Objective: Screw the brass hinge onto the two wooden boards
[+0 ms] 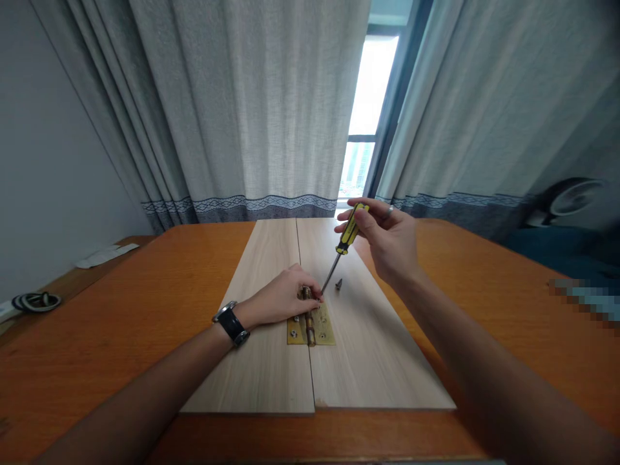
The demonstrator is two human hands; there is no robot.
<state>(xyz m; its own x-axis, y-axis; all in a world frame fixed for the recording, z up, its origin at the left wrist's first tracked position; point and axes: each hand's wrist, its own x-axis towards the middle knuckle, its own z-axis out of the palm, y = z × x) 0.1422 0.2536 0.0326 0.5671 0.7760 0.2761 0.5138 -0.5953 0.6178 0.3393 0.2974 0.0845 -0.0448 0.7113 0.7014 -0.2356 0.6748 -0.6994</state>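
Lower middle of the frame: two pale wood boards (256, 368) side by side on an orange wooden table (97, 368), long edges meeting in a thin seam. Straddling that seam, flat on the boards, a brass hinge (310, 328), one leaf on each board, its pin running along the seam.

Just left of centre, palm down over the upper end of the hinge, the left hand (281, 297), fingers curled toward the pin. Whether pinching the hinge or only pressing on it: no telling, the fingertips mostly hidden. Around that wrist, a black watch (231, 325).

Right of centre, raised above the boards, the right hand (387, 242), thumb and fingers closed firmly around a screwdriver (349, 229) with a yellow and black handle. Thin metal shaft slanting down and left, tip just beside the left hand's fingers, right at the hinge's upper end; contact with the hinge hard to tell. On one finger, a ring (390, 209).

On the right board, just right of the shaft, a small dark screw (338, 284), apart from the hinge.

Upper half of the frame: grey curtains (271, 110) with a patterned blue hem, and a bright window (371, 97) between them. Far left, on a wooden ledge, a coiled cable (36, 301) and a strip of paper (106, 256). Far right, a blurred round fan (574, 197).
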